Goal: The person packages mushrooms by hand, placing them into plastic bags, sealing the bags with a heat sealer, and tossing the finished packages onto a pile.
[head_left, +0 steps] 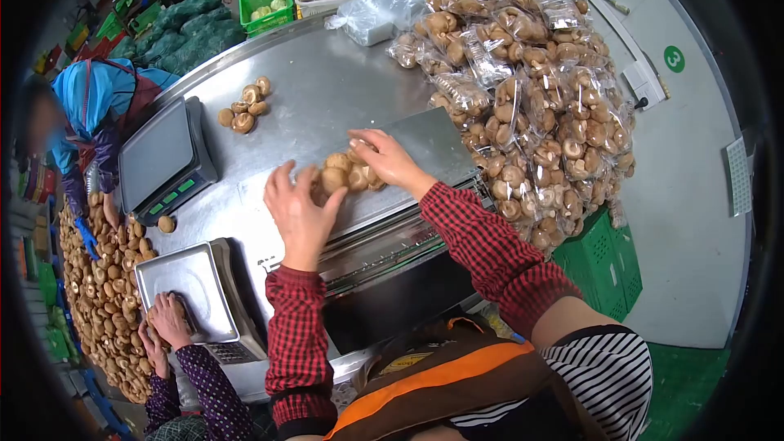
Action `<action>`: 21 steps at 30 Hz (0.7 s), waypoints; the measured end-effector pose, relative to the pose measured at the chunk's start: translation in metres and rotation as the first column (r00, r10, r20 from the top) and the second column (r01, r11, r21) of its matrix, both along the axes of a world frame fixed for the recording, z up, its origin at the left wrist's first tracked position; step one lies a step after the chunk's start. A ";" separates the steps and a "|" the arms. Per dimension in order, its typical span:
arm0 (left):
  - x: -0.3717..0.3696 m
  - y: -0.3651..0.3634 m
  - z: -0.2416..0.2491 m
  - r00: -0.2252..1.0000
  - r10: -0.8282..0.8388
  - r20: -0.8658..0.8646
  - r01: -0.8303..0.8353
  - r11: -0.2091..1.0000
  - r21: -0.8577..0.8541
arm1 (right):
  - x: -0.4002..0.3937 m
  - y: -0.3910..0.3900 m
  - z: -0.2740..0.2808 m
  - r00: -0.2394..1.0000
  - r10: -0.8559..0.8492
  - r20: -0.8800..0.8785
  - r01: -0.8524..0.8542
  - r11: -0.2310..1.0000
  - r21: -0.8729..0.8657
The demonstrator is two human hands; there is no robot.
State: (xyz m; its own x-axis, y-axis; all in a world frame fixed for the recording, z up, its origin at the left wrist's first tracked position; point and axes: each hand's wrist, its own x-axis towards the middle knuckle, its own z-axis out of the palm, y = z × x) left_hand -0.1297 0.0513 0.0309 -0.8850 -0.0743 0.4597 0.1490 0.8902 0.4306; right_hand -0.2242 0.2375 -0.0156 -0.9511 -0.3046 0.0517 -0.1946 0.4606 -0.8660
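Note:
A small cluster of brown shiitake mushrooms (pixel 346 172) lies on the metal surface between my two hands. On its left side, my left hand (pixel 298 211) is open with fingers spread, the fingertips slightly blurred beside the caps. My right hand (pixel 387 162) reaches over the cluster from the right, fingers stretched out and thumb against the mushrooms; its palm side is hidden. Under the cluster is a flat metal plate (pixel 433 140) of a wrapping station, with a slotted front edge. Another small group of shiitake mushrooms (pixel 244 106) sits farther back on the table.
Bagged mushrooms (pixel 539 106) are heaped at the right. Clear plastic bags (pixel 380 8) lie at the back. Two scales, one dark (pixel 159 155) and one silver (pixel 188 286), stand at the left. Beyond them are loose mushrooms (pixel 102 298) and two co-workers, one with hands (pixel 167 322) by the silver scale.

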 end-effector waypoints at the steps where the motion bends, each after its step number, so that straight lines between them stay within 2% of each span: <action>1: -0.004 -0.012 -0.002 1.000 -0.010 0.003 0.010 0.996 -0.084 | 0.000 -0.004 0.001 0.999 -0.022 -0.031 0.022 1.000 -0.023; 3: -0.013 -0.030 -0.016 0.991 -0.061 0.122 0.058 0.998 0.026 | 0.008 -0.008 -0.001 0.997 -0.056 -0.051 0.054 0.997 -0.047; 4: -0.017 -0.035 -0.020 0.940 -0.217 0.264 0.088 0.900 0.426 | 0.013 -0.010 -0.002 0.993 -0.041 -0.114 0.041 0.999 -0.001; 5: -0.013 -0.032 -0.026 0.937 -0.220 0.270 0.090 0.901 0.425 | 0.019 -0.011 -0.001 0.984 -0.022 -0.177 0.030 0.998 0.047; 7: -0.001 -0.023 -0.035 0.948 -0.286 0.136 0.234 0.922 0.310 | 0.035 -0.006 0.001 0.982 -0.015 -0.188 0.031 0.996 0.081; 9: 0.013 -0.010 -0.028 0.959 -0.250 0.136 0.219 0.953 0.209 | 0.049 0.002 0.001 0.982 -0.049 -0.182 0.070 0.992 0.108; 11: 0.012 -0.010 -0.035 0.969 -0.217 0.123 0.184 0.954 0.236 | 0.044 0.008 0.000 0.988 -0.006 -0.152 0.019 0.996 0.085; 13: 0.014 -0.014 -0.024 0.945 -0.258 0.198 0.137 0.869 0.476 | 0.036 0.013 0.004 0.999 -0.001 0.044 0.005 0.995 -0.101; 14: 0.020 -0.020 -0.022 0.962 -0.205 0.182 0.113 0.901 0.418 | 0.038 0.020 0.014 0.985 0.004 0.175 0.049 0.954 -0.297; 16: 0.049 -0.035 -0.010 0.991 -0.089 0.102 0.029 0.878 0.478 | 0.053 0.062 0.017 0.992 -0.118 0.040 0.122 0.985 -0.123; 17: 0.069 -0.047 -0.015 0.994 0.075 0.077 -0.101 0.892 0.441 | 0.067 0.092 0.013 0.987 -0.161 -0.006 0.160 0.980 0.121; 18: 0.090 -0.060 -0.016 0.967 0.229 0.113 -0.252 0.925 0.286 | 0.087 0.113 0.043 0.992 -0.127 0.003 0.110 0.867 0.487; 19: 0.110 -0.064 -0.016 0.933 0.325 0.155 -0.350 0.920 0.176 | 0.106 0.133 0.038 0.991 -0.119 -0.057 0.130 0.800 0.586; 21: 0.137 -0.061 -0.033 0.909 0.360 0.209 -0.342 0.932 -0.122 | 0.132 0.132 0.039 0.985 -0.169 0.026 0.117 0.778 0.617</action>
